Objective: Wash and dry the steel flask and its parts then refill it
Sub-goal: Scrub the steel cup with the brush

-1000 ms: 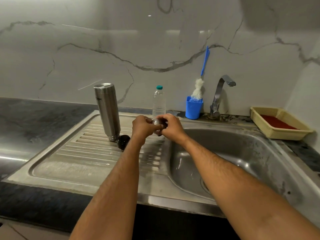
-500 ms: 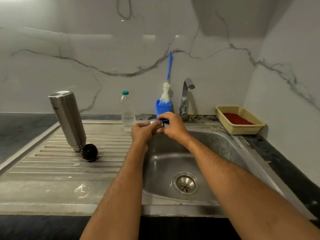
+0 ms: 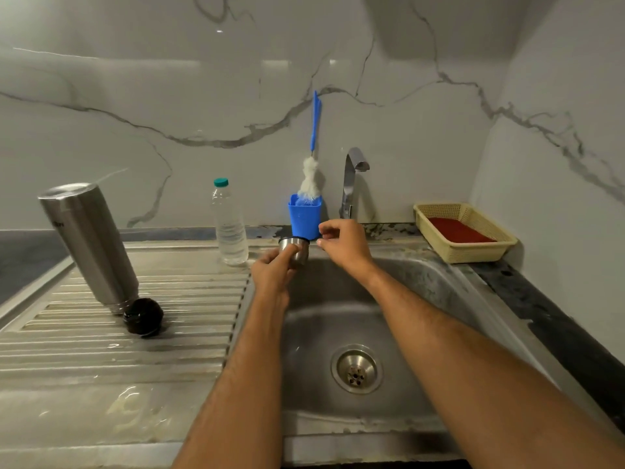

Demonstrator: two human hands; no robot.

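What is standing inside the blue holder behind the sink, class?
A bottle brush stands in the blue holder: its white bristle head sticks out of the top and its blue handle leans on the wall. The holder's wall hides the brush's lower end and anything else inside.

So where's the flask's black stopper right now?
The stopper lies on the ribbed drainboard on the left, right against the base of the flask, well left of the basin.

left hand [image 3: 274, 270] gripping, right hand [image 3: 341, 243] loosely curled, apart
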